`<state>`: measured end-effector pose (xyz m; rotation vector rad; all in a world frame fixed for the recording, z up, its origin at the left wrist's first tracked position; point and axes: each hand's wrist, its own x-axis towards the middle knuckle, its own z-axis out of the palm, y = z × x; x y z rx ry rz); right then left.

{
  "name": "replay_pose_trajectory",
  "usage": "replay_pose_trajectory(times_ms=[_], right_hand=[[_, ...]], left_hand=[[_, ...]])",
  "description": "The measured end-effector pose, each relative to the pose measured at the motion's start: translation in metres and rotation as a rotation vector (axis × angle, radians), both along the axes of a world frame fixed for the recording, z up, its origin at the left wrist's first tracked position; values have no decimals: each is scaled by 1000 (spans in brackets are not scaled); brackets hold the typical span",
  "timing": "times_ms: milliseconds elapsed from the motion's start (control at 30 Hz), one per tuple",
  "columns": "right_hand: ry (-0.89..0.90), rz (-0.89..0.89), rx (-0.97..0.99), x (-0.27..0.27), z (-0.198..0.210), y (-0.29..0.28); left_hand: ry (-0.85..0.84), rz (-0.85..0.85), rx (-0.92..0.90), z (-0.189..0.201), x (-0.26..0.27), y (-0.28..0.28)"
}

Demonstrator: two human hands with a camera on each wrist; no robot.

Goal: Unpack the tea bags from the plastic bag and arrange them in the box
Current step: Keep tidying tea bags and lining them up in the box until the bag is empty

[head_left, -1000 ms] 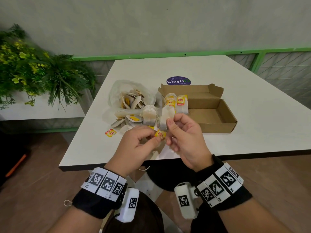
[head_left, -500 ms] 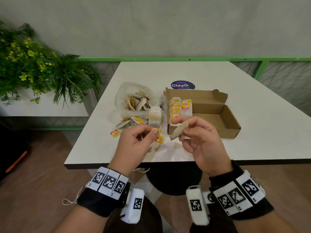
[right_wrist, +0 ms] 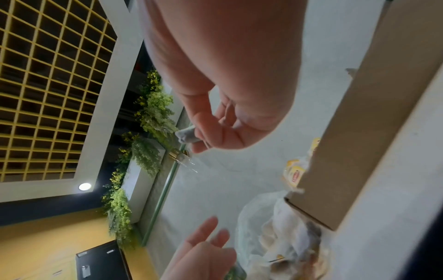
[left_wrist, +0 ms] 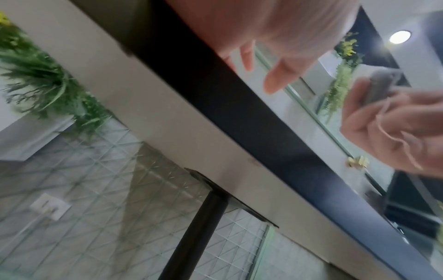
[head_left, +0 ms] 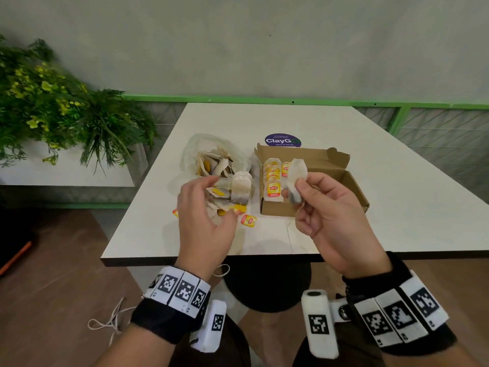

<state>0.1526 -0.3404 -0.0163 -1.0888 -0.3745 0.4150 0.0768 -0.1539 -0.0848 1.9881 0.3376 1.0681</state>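
Observation:
My right hand (head_left: 293, 189) pinches a tea bag (head_left: 297, 168) upright between thumb and fingers, just above the near left corner of the open cardboard box (head_left: 354, 186). Its string (head_left: 291, 234) dangles to the table. Several tea bags with yellow tags (head_left: 272, 181) stand in the box's left end. My left hand (head_left: 222, 198) hovers with relaxed fingers over the loose tea bags (head_left: 240, 189) spilling from the clear plastic bag (head_left: 211, 144). The left wrist view shows its fingers (left_wrist: 275, 79) straight and holding nothing. In the right wrist view the pinched tea bag (right_wrist: 188, 136) shows beside the box (right_wrist: 359, 132).
A loose yellow tag (head_left: 248, 220) lies on the white table (head_left: 397, 207) near its front edge (head_left: 211, 256). A purple round sticker (head_left: 282, 140) sits behind the box. A green plant (head_left: 53, 115) stands off the table's left side.
My left hand let go of the yellow tag and opened, moving over the pile. My right hand lifted the tea bag upright and carried it toward the box.

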Motion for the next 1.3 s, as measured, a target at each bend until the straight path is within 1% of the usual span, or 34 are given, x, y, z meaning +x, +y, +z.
replay_pose_trajectory(times_ms=[33, 100, 167, 200, 267, 367, 467, 567, 700, 833, 900, 1000, 1067, 1167, 1300], right_hand=[[0, 11, 8, -1, 3, -1], [-20, 40, 19, -5, 9, -1], [-64, 41, 1, -9, 14, 0], [-89, 26, -17, -11, 17, 0], [-132, -16, -51, -14, 21, 1], [-166, -52, -86, -17, 21, -3], [-159, -67, -96, -16, 18, -9], [-119, -29, -104, -15, 15, -14], [-79, 40, -137, -12, 11, -23], [-107, 65, -219, -5, 12, -30], [-154, 146, -286, -5, 15, -34], [-271, 258, -452, -11, 16, -39], [-306, 261, -530, -14, 13, -41], [-334, 277, -581, -17, 5, -41], [-369, 319, -614, -19, -4, -40]], left_hand=[[-13, -59, 85, 2, -5, -6], [20, -242, 221, 6, -14, -21], [77, -387, 251, 9, -18, -40], [92, -412, 225, 11, -18, -48], [84, -410, 157, 16, -18, -59], [56, -430, 64, 22, -19, -57], [126, -465, -31, 28, -25, -44], [198, -469, -100, 35, -31, -32], [261, -440, -105, 38, -31, -24], [297, -477, -154, 45, -28, -26], [312, -503, -176, 51, -25, -27], [351, -526, -102, 59, -20, -25], [401, -536, -2, 64, -19, -24], [472, -511, 112, 73, -18, -24], [526, -503, 154, 78, -18, -25]])
